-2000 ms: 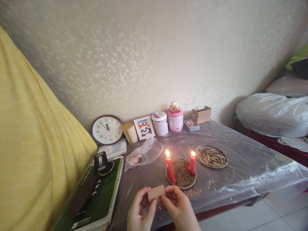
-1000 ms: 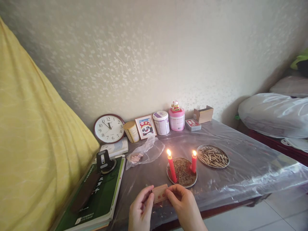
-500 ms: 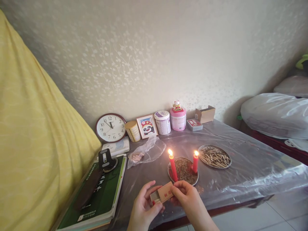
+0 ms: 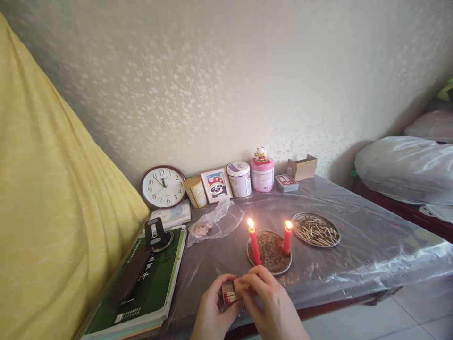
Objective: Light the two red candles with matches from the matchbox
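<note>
My left hand (image 4: 214, 304) grips a small matchbox (image 4: 228, 286) by its left end, near the table's front edge. The box's tray is partly slid out, and several red-headed matches (image 4: 230, 297) show inside it. Fingers of my right hand (image 4: 272, 300) close over the sleeve end and hide most of it. Just beyond my hands, two lit red candles, a taller left one (image 4: 255, 248) and a shorter right one (image 4: 287, 242), stand on a round metal plate (image 4: 284, 269) with brown residue.
A round dish (image 4: 295, 218) of used matchsticks lies right of the candles. A crumpled plastic bag (image 4: 215, 219) is to the left, beside a green book (image 4: 159, 283) bearing dark objects. A clock (image 4: 163, 187), tins, a framed picture (image 4: 216, 185) and boxes line the wall.
My right hand has shifted left over the matchbox, its fingers now covering the sleeve. More match heads show in the tray. The candles and plates have stayed put.
</note>
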Motion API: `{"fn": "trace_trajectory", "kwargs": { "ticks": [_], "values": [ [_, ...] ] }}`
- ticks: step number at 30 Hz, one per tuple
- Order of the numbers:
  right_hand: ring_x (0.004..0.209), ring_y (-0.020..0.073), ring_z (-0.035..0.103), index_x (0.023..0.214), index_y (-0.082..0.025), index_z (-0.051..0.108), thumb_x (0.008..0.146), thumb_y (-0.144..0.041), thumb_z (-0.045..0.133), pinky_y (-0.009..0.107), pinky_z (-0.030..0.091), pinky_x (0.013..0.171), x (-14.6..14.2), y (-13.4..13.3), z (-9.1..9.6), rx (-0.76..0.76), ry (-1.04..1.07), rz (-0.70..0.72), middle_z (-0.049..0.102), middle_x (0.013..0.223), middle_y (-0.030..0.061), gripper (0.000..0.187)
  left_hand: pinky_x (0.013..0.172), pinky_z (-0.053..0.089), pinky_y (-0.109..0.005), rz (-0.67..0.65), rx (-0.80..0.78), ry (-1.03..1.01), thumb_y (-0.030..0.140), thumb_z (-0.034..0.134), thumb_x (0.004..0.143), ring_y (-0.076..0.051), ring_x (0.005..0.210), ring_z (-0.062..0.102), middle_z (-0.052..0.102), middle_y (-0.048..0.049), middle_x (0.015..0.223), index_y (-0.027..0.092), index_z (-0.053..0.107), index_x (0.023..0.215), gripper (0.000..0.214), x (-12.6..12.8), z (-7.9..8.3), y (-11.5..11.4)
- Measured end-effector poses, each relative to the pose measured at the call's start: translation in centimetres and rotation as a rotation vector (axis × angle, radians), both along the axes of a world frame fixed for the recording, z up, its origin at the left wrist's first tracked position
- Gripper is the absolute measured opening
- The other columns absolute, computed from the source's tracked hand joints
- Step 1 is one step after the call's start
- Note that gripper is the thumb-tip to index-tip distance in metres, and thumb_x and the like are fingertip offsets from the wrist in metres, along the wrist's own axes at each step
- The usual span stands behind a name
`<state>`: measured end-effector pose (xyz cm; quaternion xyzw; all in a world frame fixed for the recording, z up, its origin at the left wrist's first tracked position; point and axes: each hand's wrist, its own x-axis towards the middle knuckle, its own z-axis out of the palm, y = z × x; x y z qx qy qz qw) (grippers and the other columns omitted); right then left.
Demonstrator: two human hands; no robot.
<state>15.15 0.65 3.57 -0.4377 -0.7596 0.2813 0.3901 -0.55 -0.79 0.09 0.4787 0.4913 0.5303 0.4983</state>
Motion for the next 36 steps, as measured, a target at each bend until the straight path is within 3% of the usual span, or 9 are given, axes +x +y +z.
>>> {"fn": "trace_trajectory", "kwargs": {
  "ticks": [3, 8, 12, 22, 31, 36],
  "values": [
    [0.077, 0.0147, 0.058, 0.088, -0.022, 0.069, 0.087, -0.014, 0.049, 0.024, 0.047, 0.072, -0.3, -0.4, 0.6, 0.023, -0.139, 0.141, 0.058, 0.088, 0.0050, 0.022, 0.067, 0.052, -0.029, -0.067, -0.039, 0.081, 0.021, 0.076, 0.062, -0.022, 0.075, 0.067, 0.073, -0.0063, 0.085, 0.017, 0.063, 0.098, 0.038, 0.0, -0.2, 0.1],
    [0.076, 0.0151, 0.058, 0.092, -0.024, 0.071, 0.086, -0.013, 0.050, 0.024, 0.045, 0.070, -0.3, -0.4, 0.5, -0.011, -0.324, 0.175, 0.059, 0.087, 0.0052, 0.025, 0.063, 0.049, -0.026, -0.113, -0.016, 0.252, 0.012, 0.065, 0.061, -0.020, 0.069, 0.065, 0.072, -0.0047, 0.078, 0.017, 0.063, 0.093, 0.032, 0.1, -0.4, 0.0],
    [0.074, 0.0146, 0.058, 0.087, -0.024, 0.070, 0.086, -0.015, 0.052, 0.023, 0.041, 0.067, 0.0, -0.4, 0.3, 0.024, -0.379, 0.188, 0.059, 0.083, 0.0035, 0.020, 0.057, 0.047, -0.024, -0.093, 0.000, 0.332, 0.013, 0.067, 0.057, -0.018, 0.063, 0.062, 0.069, -0.0010, 0.068, 0.017, 0.065, 0.087, 0.030, 0.2, -0.5, -0.1],
    [0.073, 0.0130, 0.058, 0.079, -0.018, 0.067, 0.082, -0.009, 0.055, 0.021, 0.040, 0.066, -0.1, -0.2, -0.1, -0.041, -0.340, 0.184, 0.060, 0.084, 0.0030, 0.015, 0.063, 0.047, -0.026, -0.164, -0.009, 0.363, 0.008, 0.061, 0.059, -0.020, 0.070, 0.064, 0.071, -0.0042, 0.077, 0.016, 0.063, 0.090, 0.031, 0.3, 0.1, -0.1],
    [0.067, 0.0093, 0.057, 0.073, -0.019, 0.067, 0.083, -0.017, 0.053, 0.018, 0.036, 0.061, 0.2, -0.2, -0.2, -0.188, -0.277, 0.209, 0.059, 0.080, 0.0004, 0.018, 0.064, 0.045, -0.024, -0.215, -0.037, 0.407, 0.007, 0.065, 0.057, -0.017, 0.069, 0.059, 0.067, -0.0012, 0.073, 0.015, 0.061, 0.085, 0.029, 0.4, -0.8, -0.2],
    [0.068, 0.0083, 0.055, 0.071, -0.019, 0.066, 0.073, -0.010, 0.057, 0.017, 0.035, 0.061, 0.4, 0.2, -0.9, -0.224, -0.220, 0.202, 0.059, 0.079, -0.0012, 0.014, 0.065, 0.044, -0.023, -0.237, -0.036, 0.412, 0.005, 0.064, 0.056, -0.017, 0.070, 0.057, 0.066, -0.0003, 0.074, 0.015, 0.062, 0.083, 0.029, 0.6, -0.3, -0.3]
  ]
}}
